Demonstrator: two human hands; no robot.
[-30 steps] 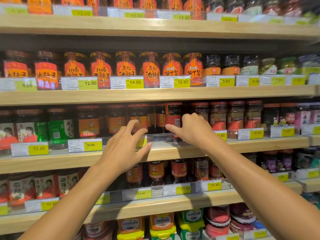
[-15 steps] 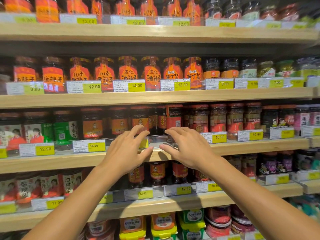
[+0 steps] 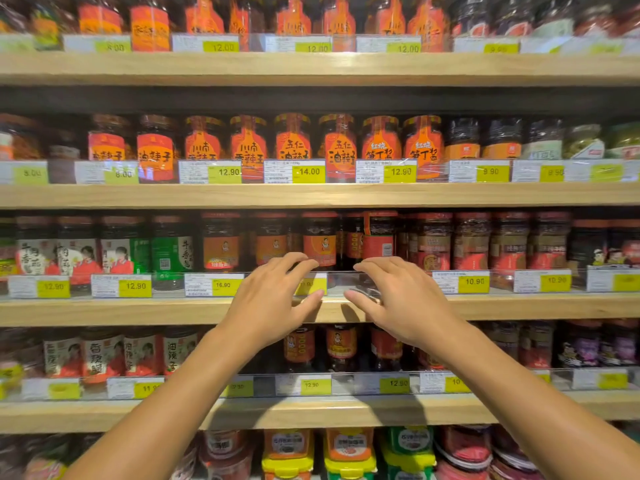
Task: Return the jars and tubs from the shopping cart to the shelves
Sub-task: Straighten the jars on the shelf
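At mid shelf (image 3: pixel 138 311): 2 empty hands, left hand (image 3: pixel 273 303), right hand (image 3: pixel 403 299).

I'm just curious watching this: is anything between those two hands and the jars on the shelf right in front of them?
Yes. A clear plastic rail with price tags runs along the shelf edge, between the left hand, the right hand and the orange-label jar.

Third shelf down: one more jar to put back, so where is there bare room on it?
The only gap at the front edge lies between the left hand and right hand, before the red-label jar. Elsewhere this shelf is packed.
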